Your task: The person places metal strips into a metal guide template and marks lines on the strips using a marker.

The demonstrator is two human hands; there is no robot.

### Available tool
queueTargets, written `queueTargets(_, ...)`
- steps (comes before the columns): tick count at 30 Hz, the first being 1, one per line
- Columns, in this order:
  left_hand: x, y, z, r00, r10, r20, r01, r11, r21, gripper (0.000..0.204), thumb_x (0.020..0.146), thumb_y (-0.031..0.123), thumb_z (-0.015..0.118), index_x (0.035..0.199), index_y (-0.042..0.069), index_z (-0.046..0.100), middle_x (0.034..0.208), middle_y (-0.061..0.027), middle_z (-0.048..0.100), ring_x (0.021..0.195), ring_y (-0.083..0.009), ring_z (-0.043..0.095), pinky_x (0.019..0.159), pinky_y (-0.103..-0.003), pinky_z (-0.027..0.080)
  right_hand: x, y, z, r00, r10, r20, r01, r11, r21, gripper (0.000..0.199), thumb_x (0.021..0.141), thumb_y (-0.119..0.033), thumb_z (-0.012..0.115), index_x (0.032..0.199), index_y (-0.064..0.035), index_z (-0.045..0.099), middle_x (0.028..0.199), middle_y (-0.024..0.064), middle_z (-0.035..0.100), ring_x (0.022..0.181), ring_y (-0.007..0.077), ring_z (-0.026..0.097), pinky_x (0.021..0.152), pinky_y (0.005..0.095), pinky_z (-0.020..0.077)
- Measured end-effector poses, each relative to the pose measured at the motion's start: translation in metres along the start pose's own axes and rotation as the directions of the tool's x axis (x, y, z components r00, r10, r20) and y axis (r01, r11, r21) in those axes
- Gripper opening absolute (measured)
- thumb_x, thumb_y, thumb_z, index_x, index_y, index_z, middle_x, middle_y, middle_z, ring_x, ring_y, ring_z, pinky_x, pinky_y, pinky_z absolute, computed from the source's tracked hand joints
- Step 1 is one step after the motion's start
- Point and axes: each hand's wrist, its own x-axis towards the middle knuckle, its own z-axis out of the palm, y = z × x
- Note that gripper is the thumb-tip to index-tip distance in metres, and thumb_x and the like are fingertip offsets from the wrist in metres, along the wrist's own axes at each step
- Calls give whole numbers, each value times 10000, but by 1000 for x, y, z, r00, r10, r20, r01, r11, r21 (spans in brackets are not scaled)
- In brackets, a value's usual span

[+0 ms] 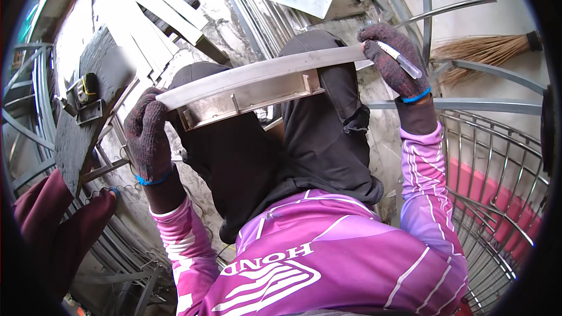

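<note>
Steel strip (263, 76) ends under gloved hands

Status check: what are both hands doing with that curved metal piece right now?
Left hand grips one end of the curved metal strip. Right hand grips the other end, marker pinched alongside. Nothing between the hands; broom on the floor beyond.
</note>
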Motion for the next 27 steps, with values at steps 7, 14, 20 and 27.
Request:
queueTargets(7, -6, 15, 5, 984, 109, 138, -121, 989, 81, 174, 844, 33, 625, 1008, -24, 615, 1008, -94, 561, 928, -169, 561, 837, -308, 470, -1, 21, -13, 995, 19, -100, -9, 996, 91, 141, 895, -53, 657, 1032, -24, 673, 980, 49, 656, 927, 145, 615, 838, 300, 504)
queueTargets(14, -7, 24, 20, 908, 255, 332, -396, 783, 480, 937, 620, 412, 905, 1404, 71, 521, 1310, -182, 542, 1263, -356, 512, 1056, -460, 432, 0, 39, -36, 990, 138, -31, -133, 981, 142, 123, 912, -83, 675, 1025, -35, 683, 974, 27, 669, 931, 125, 601, 827, 279, 496)
queueTargets(20, -13, 12, 30, 899, 332, 285, -436, 725, 533, 677, 723, 335, 826, 1285, 56, 573, 1310, -208, 539, 1278, -402, 480, 1053, -507, 412, -10, 17, -14, 992, 23, 122, -36, 993, 110, 125, 889, -40, 640, 1009, -17, 667, 936, 52, 657, 884, 144, 610, 808, 299, 502)
queueTargets(27, -14, 7, 35, 886, 387, 257, -464, 753, 467, 529, 724, 308, 826, 1123, 60, 583, 1303, -229, 520, 1238, -382, 515, 1046, -464, 409, -12, -4, -5, 998, -8, 65, 7, 1000, 17, 119, 890, -60, 624, 997, -26, 666, 939, 100, 655, 877, 218, 641, 804, 345, 515)
